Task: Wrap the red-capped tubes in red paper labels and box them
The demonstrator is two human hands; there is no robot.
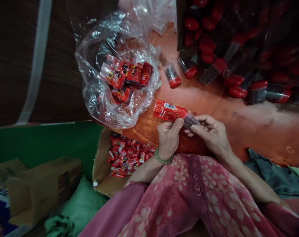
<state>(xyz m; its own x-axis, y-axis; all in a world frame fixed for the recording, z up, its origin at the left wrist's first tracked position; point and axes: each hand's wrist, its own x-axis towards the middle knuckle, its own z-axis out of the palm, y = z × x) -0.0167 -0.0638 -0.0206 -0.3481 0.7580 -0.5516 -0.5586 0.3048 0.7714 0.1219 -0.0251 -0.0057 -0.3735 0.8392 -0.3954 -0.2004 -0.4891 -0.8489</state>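
My left hand point(167, 140), with a green bead bracelet at the wrist, pinches a red printed sleeve point(168, 111) with a barcode, its flat end pointing left. A clear tube of small dark balls point(190, 121) sits partly inside the sleeve's right end. Closed around the tube's right end are the fingers of my right hand point(213, 132). Whether the tube has a cap there is hidden by those fingers. Just beyond my hands, a loose red-capped tube point(172, 76) lies on the orange tabletop point(201, 95).
A clear plastic bag point(90, 95) holds flat bundles of red sleeves point(117, 77). Below it, a cardboard box point(100, 164) contains many wrapped red pieces point(129, 156). Red-capped tubes point(238, 92) are heaped at the upper right. Dark cloth point(273, 174) lies at right.
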